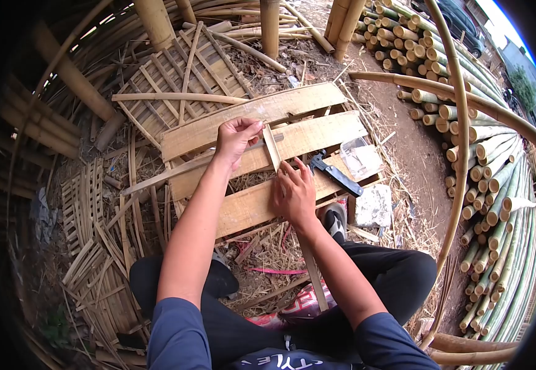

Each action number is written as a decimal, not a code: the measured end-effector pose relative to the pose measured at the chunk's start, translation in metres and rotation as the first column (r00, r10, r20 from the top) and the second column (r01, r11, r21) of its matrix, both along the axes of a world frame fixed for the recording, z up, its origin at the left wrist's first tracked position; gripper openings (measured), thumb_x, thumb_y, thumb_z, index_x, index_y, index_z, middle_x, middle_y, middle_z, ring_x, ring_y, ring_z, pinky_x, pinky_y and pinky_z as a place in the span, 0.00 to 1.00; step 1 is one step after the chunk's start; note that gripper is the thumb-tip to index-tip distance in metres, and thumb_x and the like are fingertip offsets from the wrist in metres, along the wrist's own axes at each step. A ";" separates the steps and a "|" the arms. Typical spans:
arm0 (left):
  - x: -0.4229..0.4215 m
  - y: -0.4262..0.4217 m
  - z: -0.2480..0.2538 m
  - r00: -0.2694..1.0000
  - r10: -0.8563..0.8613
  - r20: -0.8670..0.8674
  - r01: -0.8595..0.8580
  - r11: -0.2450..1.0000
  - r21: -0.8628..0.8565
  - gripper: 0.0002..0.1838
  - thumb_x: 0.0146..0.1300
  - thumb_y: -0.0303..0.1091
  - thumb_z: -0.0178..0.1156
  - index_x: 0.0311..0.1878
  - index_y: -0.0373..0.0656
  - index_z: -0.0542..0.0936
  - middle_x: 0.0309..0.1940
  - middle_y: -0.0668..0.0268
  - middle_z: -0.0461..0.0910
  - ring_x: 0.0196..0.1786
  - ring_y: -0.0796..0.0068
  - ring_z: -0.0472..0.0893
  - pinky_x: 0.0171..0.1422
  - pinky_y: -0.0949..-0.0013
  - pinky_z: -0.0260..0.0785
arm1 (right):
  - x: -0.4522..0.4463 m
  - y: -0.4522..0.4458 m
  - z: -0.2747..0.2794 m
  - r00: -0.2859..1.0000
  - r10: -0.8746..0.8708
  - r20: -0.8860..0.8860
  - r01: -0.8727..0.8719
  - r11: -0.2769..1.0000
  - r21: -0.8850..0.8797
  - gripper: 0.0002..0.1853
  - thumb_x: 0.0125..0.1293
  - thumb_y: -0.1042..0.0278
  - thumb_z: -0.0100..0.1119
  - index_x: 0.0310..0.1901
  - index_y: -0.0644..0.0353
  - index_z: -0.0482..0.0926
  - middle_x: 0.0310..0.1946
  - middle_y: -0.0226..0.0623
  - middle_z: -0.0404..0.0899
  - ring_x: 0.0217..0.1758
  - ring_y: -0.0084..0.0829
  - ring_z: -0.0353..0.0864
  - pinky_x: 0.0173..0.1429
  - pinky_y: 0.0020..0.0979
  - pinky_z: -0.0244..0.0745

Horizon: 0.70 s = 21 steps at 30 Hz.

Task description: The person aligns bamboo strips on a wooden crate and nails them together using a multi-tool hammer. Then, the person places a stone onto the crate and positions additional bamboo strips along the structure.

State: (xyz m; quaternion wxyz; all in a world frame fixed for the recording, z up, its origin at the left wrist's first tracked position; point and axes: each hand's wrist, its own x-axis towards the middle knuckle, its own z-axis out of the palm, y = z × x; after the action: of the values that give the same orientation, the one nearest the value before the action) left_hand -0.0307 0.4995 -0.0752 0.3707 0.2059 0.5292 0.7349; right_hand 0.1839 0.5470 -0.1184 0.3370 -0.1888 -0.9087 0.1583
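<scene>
- A dark blue shirt [283, 359] with pale lettering lay nearest the camera, and black trousers [366, 277] spread out on both sides above it.
- The left hand [237, 139] hung over the planks, thumb and forefinger brought together at the upper end of a bamboo strip [272, 147]; whether they grasped it, I could not tell.
- The right hand [296, 191] had its fingers bent around that strip, which crossed the near planks and ran down past the wrist to the lap.
- The near edge of the wooden planks [243, 209] stopped short of the knees, with straw and scraps in the space between (a pink ribbon [278, 271] among them).
- To the right, the hammer [337, 176] lay aslant close to the right hand, with a clear plastic packet [360, 158] just beyond, so room there was tight.
- A whitish block [373, 205] sat off the planks' right edge; past it, bare brown earth [413, 154] gave open room.
- The planks lay side by side with gaps, their tops pale and scuffed.
- Beyond, a slatted bamboo panel [185, 77] leaned at the far left, thick upright poles [270, 28] stood behind, and stacked bamboo [496, 185] filled the right.
</scene>
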 end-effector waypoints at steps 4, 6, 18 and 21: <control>0.004 0.001 -0.001 0.999 0.020 -0.037 -0.020 1.000 -0.002 0.04 0.64 0.29 0.72 0.40 0.45 0.86 0.32 0.71 0.87 0.32 0.85 0.82 0.37 0.78 0.74 | -0.001 -0.001 0.001 1.000 -0.012 0.001 0.012 1.000 0.000 0.16 0.59 0.71 0.64 0.49 0.64 0.85 0.62 0.43 0.79 0.72 0.55 0.69 0.75 0.59 0.63; 0.004 0.002 -0.004 0.996 0.042 -0.073 -0.043 0.999 -0.019 0.07 0.65 0.29 0.71 0.45 0.45 0.85 0.33 0.73 0.86 0.33 0.86 0.81 0.38 0.78 0.72 | -0.001 -0.001 0.000 1.000 -0.015 -0.001 0.015 1.000 0.003 0.16 0.60 0.71 0.63 0.49 0.64 0.85 0.62 0.43 0.79 0.72 0.54 0.70 0.75 0.59 0.63; 0.009 0.010 -0.006 0.947 -0.155 -0.282 0.112 0.980 -0.161 0.15 0.77 0.30 0.58 0.62 0.47 0.83 0.44 0.76 0.82 0.41 0.87 0.76 0.47 0.78 0.71 | -0.002 -0.002 0.005 0.999 -0.021 -0.046 0.022 0.999 0.033 0.13 0.60 0.74 0.64 0.47 0.64 0.85 0.58 0.41 0.82 0.67 0.50 0.75 0.68 0.54 0.69; 0.010 0.013 -0.008 0.947 -0.130 -0.292 0.078 0.980 -0.186 0.12 0.76 0.29 0.59 0.58 0.46 0.85 0.46 0.73 0.85 0.43 0.86 0.79 0.49 0.77 0.73 | -0.002 0.000 0.002 0.999 -0.005 -0.037 0.005 1.000 0.002 0.13 0.61 0.72 0.63 0.47 0.64 0.85 0.59 0.42 0.81 0.68 0.50 0.74 0.72 0.58 0.65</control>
State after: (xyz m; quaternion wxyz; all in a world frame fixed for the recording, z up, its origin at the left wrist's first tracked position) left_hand -0.0206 0.5123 -0.0830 0.3400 0.3110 0.6294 0.6257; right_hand 0.1823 0.5467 -0.1163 0.3543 -0.1878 -0.9021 0.1597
